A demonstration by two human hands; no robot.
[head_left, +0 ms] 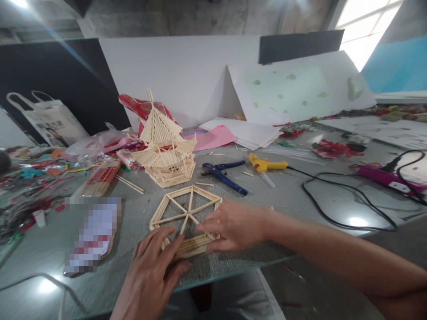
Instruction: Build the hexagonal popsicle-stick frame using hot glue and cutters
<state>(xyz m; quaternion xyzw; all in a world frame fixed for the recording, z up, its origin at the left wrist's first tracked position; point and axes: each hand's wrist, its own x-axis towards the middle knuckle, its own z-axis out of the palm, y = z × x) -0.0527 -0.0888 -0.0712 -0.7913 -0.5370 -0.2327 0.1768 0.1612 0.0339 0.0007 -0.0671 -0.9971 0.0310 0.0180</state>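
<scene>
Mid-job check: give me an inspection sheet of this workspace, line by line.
Surface: grey tabletop, light glare in spots.
Job's things: spoked stick frame at the near edge; roofed stick model behind it; blue cutter and yellow glue gun to the right.
Clutter: loose stick pieces, a pink sheet, clear plastic bag.
Hands: left hand and right hand both at the frame's near side; grip unclear.
Cables: black cable runs from the glue gun and loops rightward.
Surroundings: white board behind, tote bag at left.
</scene>
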